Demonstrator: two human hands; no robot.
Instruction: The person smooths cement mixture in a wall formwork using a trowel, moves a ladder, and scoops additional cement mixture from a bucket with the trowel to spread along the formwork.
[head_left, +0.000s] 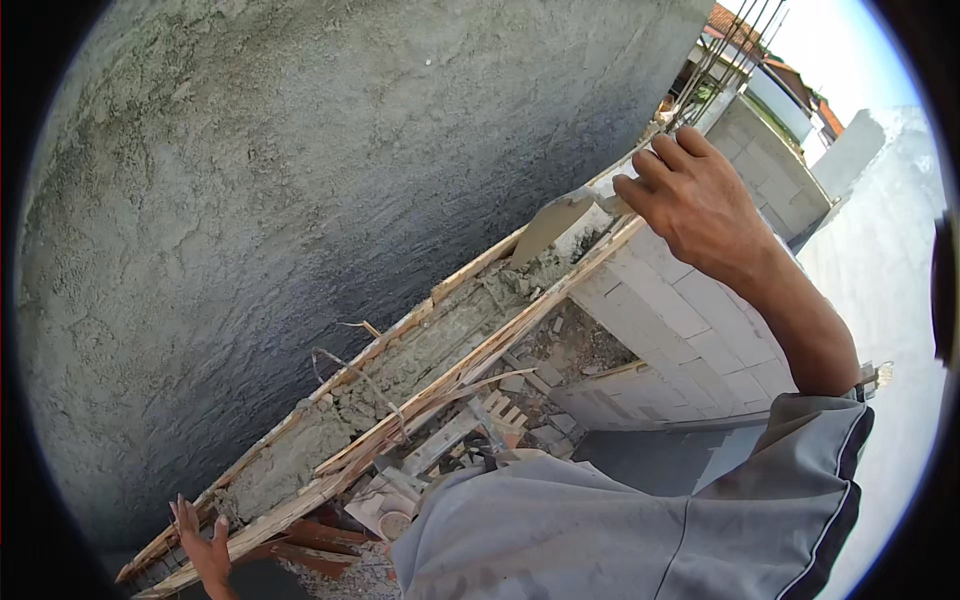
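Observation:
A long narrow wooden formwork [540, 300] runs diagonally beside the rough wall, partly filled with wet grey concrete [400, 360]. Near its upper right end, my right hand [690, 195] is closed around what looks like the handle of a trowel, mostly hidden by the fingers. The trowel's flat blade [548, 230] lies tilted over the trough, beside lumps of concrete. At the lower left end, my left hand [205, 550] has its fingers spread and holds nothing. It is next to the boards; whether it touches them I cannot tell.
A rough grey plastered wall [300, 150] rises along the far side. Bent tie wire [360, 380] crosses the trough. Below lie rubble and wood scraps [510, 405], next to a light block wall [690, 330]. Upright rebar [725, 60] stands at the upper right.

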